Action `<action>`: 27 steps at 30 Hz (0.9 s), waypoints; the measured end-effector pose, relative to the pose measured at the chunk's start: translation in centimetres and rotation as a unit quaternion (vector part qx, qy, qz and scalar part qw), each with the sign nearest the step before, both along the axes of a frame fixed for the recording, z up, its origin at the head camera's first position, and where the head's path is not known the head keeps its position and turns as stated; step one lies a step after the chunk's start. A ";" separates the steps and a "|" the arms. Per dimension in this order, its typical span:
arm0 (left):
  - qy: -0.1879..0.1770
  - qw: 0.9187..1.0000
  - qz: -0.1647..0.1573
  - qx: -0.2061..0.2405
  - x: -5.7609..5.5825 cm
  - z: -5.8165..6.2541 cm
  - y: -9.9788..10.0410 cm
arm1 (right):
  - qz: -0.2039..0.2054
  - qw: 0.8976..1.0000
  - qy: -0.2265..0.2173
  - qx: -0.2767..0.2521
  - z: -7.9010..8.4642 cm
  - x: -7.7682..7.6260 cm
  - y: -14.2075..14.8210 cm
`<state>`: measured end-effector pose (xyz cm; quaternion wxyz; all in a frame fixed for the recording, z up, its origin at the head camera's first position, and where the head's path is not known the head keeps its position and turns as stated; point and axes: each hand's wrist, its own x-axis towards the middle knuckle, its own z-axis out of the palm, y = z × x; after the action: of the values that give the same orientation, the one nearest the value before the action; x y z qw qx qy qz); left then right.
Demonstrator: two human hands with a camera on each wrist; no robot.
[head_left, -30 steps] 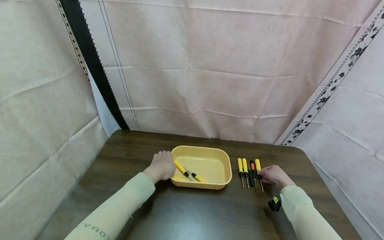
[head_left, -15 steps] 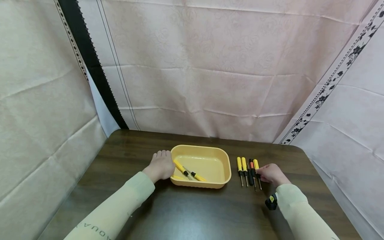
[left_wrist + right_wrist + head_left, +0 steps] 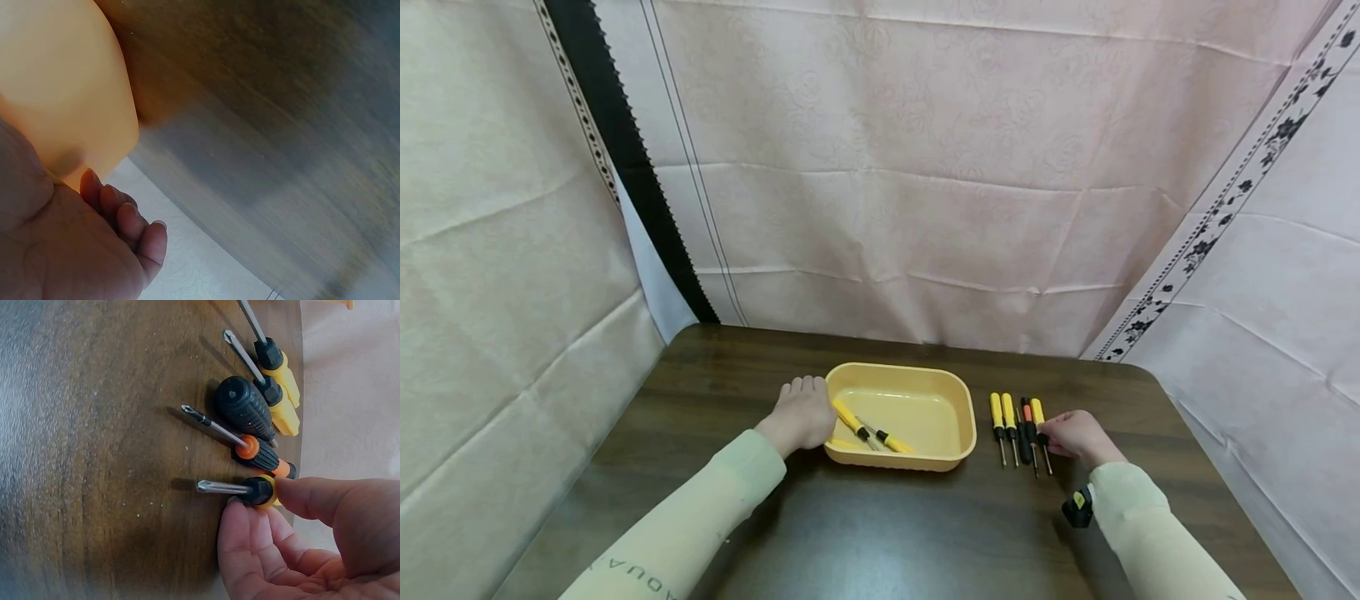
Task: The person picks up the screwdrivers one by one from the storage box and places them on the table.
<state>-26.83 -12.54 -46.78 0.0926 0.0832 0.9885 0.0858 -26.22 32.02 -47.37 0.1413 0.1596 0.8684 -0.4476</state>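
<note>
At the left end of a yellow plastic tray [image 3: 928, 408], my left hand [image 3: 805, 414] holds the rim, its curled fingers against the outer wall in the left wrist view. The thumb is hidden. My right hand [image 3: 1078, 435] pinches a yellow-and-black screwdriver [image 3: 255, 489] by its handle between thumb and fingers, tip toward me. That screwdriver is the rightmost of a row beside the tray. Close by it lies an orange-and-black screwdriver [image 3: 265, 455], then a black-handled screwdriver [image 3: 244, 406] turned the opposite way, and two yellow-and-black screwdrivers, one nearer [image 3: 284, 415] and one farther [image 3: 284, 378].
Several yellow-and-black screwdrivers [image 3: 850, 419] lie loosely in the tray's left part. Everything rests on a dark wooden table [image 3: 880, 525]. Pale cloth [image 3: 880, 208] hangs behind the table's far edge and at both sides. A black wrist device [image 3: 1078, 507] sits at my right cuff.
My right hand has shifted slightly left with the pinched screwdriver, bringing it nearer the orange-and-black one. My left hand stays on the tray's rim.
</note>
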 end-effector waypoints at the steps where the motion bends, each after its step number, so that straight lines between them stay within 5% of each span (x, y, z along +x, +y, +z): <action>1: 0.001 1.000 -0.001 0.001 0.0 0.0 0.0 | 0.002 1.000 0.000 0.001 0.0 0.0 0.0; 27: 0.004 1.000 -0.009 0.005 0.2 0.3 -0.1 | 0.008 1.000 0.016 0.009 -0.3 0.4 0.0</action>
<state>-26.64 -12.61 -46.51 0.0893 0.0931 0.9876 0.0892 -25.84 32.06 -47.69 0.1293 0.1463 0.8758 -0.4415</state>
